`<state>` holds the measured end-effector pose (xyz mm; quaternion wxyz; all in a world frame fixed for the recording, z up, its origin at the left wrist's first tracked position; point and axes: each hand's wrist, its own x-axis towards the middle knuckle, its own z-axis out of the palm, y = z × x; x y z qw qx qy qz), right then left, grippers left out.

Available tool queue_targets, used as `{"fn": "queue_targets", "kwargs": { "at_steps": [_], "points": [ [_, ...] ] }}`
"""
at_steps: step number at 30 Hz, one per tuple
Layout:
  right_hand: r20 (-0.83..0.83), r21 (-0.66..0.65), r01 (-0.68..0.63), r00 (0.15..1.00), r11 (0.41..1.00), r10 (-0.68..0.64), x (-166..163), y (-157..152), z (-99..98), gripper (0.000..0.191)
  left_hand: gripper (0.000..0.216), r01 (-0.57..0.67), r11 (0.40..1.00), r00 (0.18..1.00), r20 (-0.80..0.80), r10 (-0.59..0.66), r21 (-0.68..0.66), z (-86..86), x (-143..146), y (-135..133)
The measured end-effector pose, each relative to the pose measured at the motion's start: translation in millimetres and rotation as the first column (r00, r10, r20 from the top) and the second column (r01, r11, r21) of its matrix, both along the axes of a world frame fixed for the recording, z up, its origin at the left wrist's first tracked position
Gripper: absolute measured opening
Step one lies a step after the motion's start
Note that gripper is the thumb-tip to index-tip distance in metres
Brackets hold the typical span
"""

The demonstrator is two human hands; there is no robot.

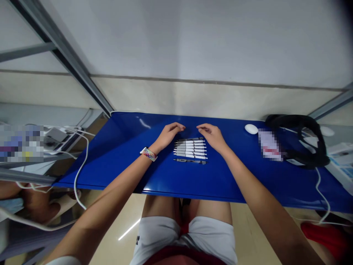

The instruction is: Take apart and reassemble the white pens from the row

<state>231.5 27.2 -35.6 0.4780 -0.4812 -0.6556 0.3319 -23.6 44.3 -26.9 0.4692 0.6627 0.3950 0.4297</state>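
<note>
Several white pens (190, 148) lie side by side in a row on the blue table (154, 173), pointing left. A dark pen (189, 139) lies along the far side of the row. Another dark, partly clear pen (190, 161) rests a little apart on the near side. My left hand (169, 133) is at the far left end of the row, its fingers loosely bent and nothing visible in them. Opposite it, my right hand (213, 135) is by the right ends of the pens, fingers also loosely bent with nothing seen between them. A gap separates the two hands.
On the table's right side are a white rounded object (251, 129), a blurred packet (269, 144) and a black strap-like headset (317, 143) with a white cable. A white cable (81, 165) hangs over the left edge. Metal posts (79, 70) flank the table before a wall.
</note>
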Motion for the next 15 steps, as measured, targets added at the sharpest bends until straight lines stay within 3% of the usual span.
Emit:
{"fn": "queue_targets", "kwargs": {
  "at_steps": [6, 11, 15],
  "points": [
    [-0.119, -0.074, 0.058, 0.991, 0.996, -0.066, -13.7, -29.6, -4.5, 0.028, 0.032, -0.161, 0.987, 0.986, 0.044, 0.16, 0.003, -3.5, 7.6, -33.9],
    [-0.201, -0.139, 0.114, 0.969, 0.984, -0.14, -23.5, -42.7, -8.9, 0.031, 0.032, -0.167, 0.986, 0.984, 0.061, 0.168, -0.013, -3.7, 23.2, -48.2],
    [-0.185, -0.096, 0.154, 0.968, 0.983, -0.169, -29.2, -42.3, -11.5, 0.028, 0.032, -0.177, 0.984, 0.981, 0.071, 0.179, -0.029, -5.9, 28.1, -48.1]
  ]
}}
